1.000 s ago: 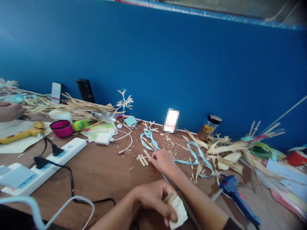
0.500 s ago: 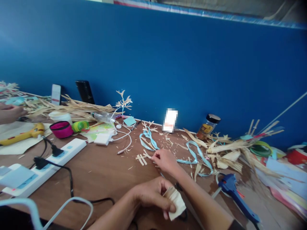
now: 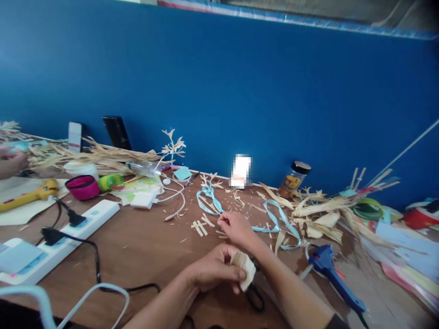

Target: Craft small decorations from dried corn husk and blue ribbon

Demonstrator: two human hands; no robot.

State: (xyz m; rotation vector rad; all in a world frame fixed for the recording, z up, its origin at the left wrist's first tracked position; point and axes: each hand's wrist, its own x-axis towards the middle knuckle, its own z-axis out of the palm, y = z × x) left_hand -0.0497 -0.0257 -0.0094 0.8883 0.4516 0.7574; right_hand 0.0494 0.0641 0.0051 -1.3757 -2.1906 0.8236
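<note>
My left hand is closed, thumb on top, around a folded, cream-coloured piece of dried husk. Farther forward over the brown table, my right hand has its fingertips pinched together; whatever is between them is hidden or too small to make out. Just left of those fingertips lie several short pale husk strips, some crossing each other. A loop of light blue ribbon lies beyond the fingers, beside a small husk flower. More blue ribbon curls to the right of the hand.
A blue glue gun lies at right, near dried husks and a black-lidded jar. On the left are a white power strip with black cables and a yellow glue gun. Another person's hand shows at the far left edge.
My left hand has risen slightly, and the husk piece in it has turned, showing a narrower side. My right hand stays pinched near the strips. The whole view has shifted a little.
</note>
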